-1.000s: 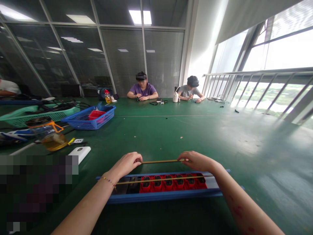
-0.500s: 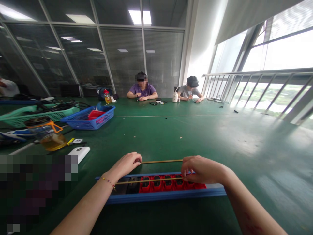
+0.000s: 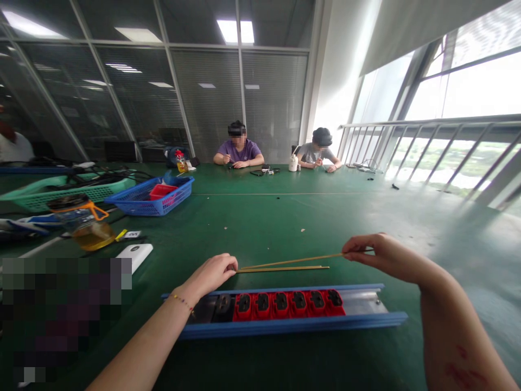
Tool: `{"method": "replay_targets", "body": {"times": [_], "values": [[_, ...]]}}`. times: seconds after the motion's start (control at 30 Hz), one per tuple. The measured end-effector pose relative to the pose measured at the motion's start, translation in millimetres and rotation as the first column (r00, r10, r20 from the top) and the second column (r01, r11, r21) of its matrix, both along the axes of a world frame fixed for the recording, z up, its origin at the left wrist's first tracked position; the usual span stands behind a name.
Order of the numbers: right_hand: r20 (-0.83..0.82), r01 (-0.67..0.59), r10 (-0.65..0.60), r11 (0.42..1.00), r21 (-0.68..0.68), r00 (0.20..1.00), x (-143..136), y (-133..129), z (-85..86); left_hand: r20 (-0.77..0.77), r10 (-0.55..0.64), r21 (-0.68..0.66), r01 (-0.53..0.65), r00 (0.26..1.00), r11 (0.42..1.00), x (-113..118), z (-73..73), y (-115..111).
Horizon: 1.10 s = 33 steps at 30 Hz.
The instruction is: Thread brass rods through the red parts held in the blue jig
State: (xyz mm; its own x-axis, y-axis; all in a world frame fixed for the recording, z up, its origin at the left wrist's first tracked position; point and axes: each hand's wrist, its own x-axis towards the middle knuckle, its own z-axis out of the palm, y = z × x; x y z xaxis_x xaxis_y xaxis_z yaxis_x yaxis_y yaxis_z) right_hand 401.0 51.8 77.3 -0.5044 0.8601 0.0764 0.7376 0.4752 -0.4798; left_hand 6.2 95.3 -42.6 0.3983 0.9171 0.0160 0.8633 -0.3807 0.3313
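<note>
At the far left, cables are heaped in a green basket (image 3: pixel 95 194), and in front of it a jar (image 3: pixel 93 237) of amber liquid is placed. Next to these, a small red tray (image 3: pixel 161 191) is held inside a blue basket (image 3: pixel 176 202), and a white device (image 3: pixel 137 254) is laid nearer on the green surface (image 3: pixel 264 222). Further right, the left hand (image 3: pixel 215 273) is reached forward, a beaded bracelet (image 3: pixel 182 302) worn at its wrist; its fingers are closed on the left end of a thin, pale lower stick (image 3: pixel 285 269), by which the strip of surface just behind a blue-edged housing (image 3: pixel 293 327) is spanned. Whether one stick or two laid together are gripped there cannot be told. Six red sockets (image 3: pixel 290 312) with black centres are lined up inside the housing, and the left part of it is partly covered by the left forearm. Across the surface, two seated people (image 3: pixel 240 150) are seen. At the right, an upper stick (image 3: pixel 297 259) is pinched toward its right end by the fingers of the right hand (image 3: pixel 368 250); it is slanted, its left end brought close to the left fingers, though contact cannot be made out.
</note>
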Motion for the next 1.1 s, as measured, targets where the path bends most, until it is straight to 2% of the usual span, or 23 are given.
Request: {"method": "replay_targets", "body": {"times": [0.07,0.17,0.4,0.6,0.67,0.77,0.9,1.0,1.07,1.1], "values": [[0.051,0.032,-0.031,0.999,-0.036,0.998,10.4,6.6,-6.5,0.005,0.001,0.005,-0.001,1.0,1.0,-0.5,-0.7,0.3],[0.091,0.018,-0.007,0.992,-0.127,0.996,11.6,19.2,-22.4,0.006,0.001,0.003,-0.001,1.0,1.0,-1.1,-1.1,0.4],[0.111,-0.1,0.129,0.966,-0.237,0.985,-23.7,41.3,-62.1,0.014,0.012,0.008,-0.012,1.0,1.0,3.0,7.1,-5.4],[0.179,-0.076,0.085,0.996,-0.056,0.98,-57.3,45.7,-87.2,0.009,0.0,-0.023,0.0,1.0,1.0,2.1,6.3,-4.7],[0.188,-0.055,0.058,0.998,-0.019,0.98,-65.4,45.7,-93.0,0.017,-0.008,-0.021,0.008,1.0,1.0,0.4,3.6,-2.9],[0.165,-0.089,0.086,0.996,0.013,0.982,-72.3,45.7,-98.4,0.028,-0.014,-0.015,0.015,0.999,1.0,-1.6,0.2,-1.0],[0.161,-0.104,0.094,0.993,0.056,0.983,-62.5,48.9,-95.3,0.039,-0.018,-0.007,0.019,0.999,1.0,-2.5,-1.8,-0.3],[0.292,0.002,-0.024,0.997,0.073,0.956,-37.0,52.5,-88.8,0.047,-0.019,-0.008,0.02,0.999,1.0,-2.4,-2.3,0.0],[0.428,0.114,-0.121,0.993,0.043,0.896,-17.4,53.5,-87.1,0.046,-0.018,-0.012,0.019,0.999,1.0,-2.1,-2.3,0.2],[0.489,0.145,-0.127,0.989,0.0,0.863,-9.0,53.4,-87.7,0.042,-0.016,-0.012,0.017,0.999,1.0,-1.8,-2.2,0.3]]}}
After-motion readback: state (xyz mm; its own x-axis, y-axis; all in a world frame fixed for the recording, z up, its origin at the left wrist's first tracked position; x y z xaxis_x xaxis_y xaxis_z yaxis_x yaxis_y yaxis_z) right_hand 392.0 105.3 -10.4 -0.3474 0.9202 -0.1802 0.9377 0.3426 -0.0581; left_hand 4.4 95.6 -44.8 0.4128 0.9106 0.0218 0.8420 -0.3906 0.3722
